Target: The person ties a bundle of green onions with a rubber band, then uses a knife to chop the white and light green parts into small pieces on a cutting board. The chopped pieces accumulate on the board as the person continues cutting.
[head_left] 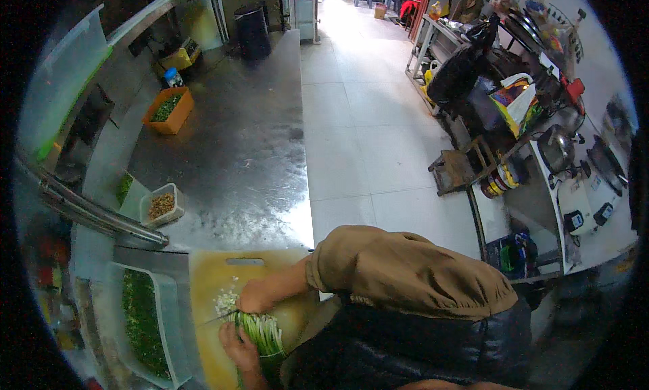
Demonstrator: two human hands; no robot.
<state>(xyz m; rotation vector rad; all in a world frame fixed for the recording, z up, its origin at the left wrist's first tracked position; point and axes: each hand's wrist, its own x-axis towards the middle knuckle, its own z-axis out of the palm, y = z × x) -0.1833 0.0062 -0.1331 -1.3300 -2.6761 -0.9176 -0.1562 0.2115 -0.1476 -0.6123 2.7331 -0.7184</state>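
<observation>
My right hand (256, 296) grips a knife whose narrow blade (217, 318) is seen nearly edge-on; its handle is hidden in the hand. The blade lies at the cut end of a bunch of green onions (263, 331) on a yellowed cutting board (205, 268). My left hand (239, 345) rests on the bunch just below the blade, fingers bent over the stalks. White chopped pieces of onion (225, 301) are scattered beyond the blade. The lower part of the bunch goes out of sight near my dark vest.
Left of the board stands a clear plastic tub (170, 319) of chopped greens. On the steel counter (243, 151) are a small tub of brown bits (175, 212) and an orange container (180, 119) of greens. A metal rail (101, 207) borders the counter. A wooden chair (454, 169) stands across the tiled aisle.
</observation>
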